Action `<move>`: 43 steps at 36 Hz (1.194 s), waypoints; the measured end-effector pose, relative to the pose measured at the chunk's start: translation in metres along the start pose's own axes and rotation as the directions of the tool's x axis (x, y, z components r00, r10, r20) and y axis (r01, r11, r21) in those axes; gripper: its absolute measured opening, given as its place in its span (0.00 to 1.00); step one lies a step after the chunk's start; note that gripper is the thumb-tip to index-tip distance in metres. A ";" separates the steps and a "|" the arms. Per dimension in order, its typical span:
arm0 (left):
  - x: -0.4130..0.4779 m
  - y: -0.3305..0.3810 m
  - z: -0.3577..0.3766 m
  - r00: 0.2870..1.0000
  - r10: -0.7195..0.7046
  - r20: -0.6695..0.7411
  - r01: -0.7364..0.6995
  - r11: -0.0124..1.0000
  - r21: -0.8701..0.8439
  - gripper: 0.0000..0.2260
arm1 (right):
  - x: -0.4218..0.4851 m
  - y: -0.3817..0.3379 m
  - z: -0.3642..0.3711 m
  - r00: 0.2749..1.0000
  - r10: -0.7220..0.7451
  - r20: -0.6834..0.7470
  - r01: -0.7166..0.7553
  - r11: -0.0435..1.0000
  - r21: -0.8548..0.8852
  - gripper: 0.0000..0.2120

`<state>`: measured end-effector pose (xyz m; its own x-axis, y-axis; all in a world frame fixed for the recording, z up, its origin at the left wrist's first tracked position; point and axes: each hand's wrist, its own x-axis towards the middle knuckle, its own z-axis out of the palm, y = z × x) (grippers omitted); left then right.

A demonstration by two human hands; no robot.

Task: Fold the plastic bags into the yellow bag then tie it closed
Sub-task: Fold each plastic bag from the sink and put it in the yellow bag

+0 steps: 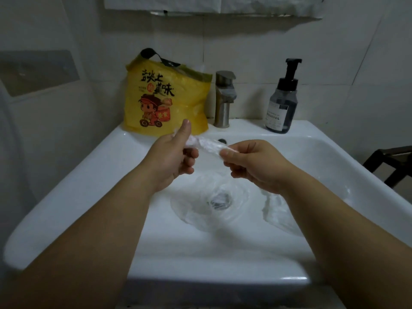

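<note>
The yellow bag (165, 97) with a cartoon rider and black handles stands upright on the back left ledge of the white sink (93, 175). Above the basin, a clear plastic bag (208, 144) is rolled into a narrow strip and stretched between my hands. My left hand (174, 157) pinches its left end with the thumb up. My right hand (252, 163) pinches its right end. Two more clear plastic bags lie in the basin, one over the drain (207, 204), one on the right (278, 212) partly under my right forearm.
A metal faucet (224, 99) stands behind the basin just right of the yellow bag. A dark soap pump bottle (283, 103) sits on the back right ledge. A dark stool (392, 166) is at the far right. A tiled wall runs behind.
</note>
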<state>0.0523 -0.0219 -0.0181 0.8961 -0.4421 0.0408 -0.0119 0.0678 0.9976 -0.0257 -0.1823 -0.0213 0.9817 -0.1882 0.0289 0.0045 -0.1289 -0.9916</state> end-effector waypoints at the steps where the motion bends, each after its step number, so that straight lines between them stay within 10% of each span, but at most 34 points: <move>1: 0.001 0.004 0.000 1.000 0.003 -0.009 -0.003 0.999 -0.033 0.18 | 0.001 -0.004 0.000 1.000 -0.003 0.006 0.003 1.000 0.006 0.05; 15: 0.056 0.097 -0.041 0.949 0.188 -0.254 -0.147 0.974 0.172 0.10 | 0.075 -0.095 -0.002 0.975 -0.155 -0.156 0.139 0.984 -0.113 0.06; 23: 0.104 0.125 -0.067 0.873 0.468 -0.138 -0.233 0.648 0.725 0.19 | 0.155 -0.134 0.003 0.904 -0.322 -0.283 0.219 0.914 -0.341 0.13; 29: 0.142 0.128 -0.078 0.920 0.392 -0.020 -0.182 0.470 0.864 0.24 | 0.204 -0.143 0.012 0.931 -0.333 -0.149 0.202 0.810 -0.550 0.11; 34: 0.155 0.125 -0.086 0.878 0.478 -0.024 -0.282 0.558 0.780 0.04 | 0.229 -0.145 0.025 0.965 -0.253 0.066 0.206 0.584 -0.785 0.10; 43: 0.176 0.114 -0.092 0.898 0.407 -0.168 -0.306 0.851 0.427 0.08 | 0.244 -0.142 0.037 0.990 0.100 0.102 0.091 0.109 -0.990 0.14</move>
<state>0.2491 -0.0100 0.0976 0.8743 -0.2192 0.4331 -0.4735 -0.1894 0.8602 0.2199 -0.1738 0.1215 0.9915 -0.0999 -0.0836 -0.0986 -0.9949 0.0194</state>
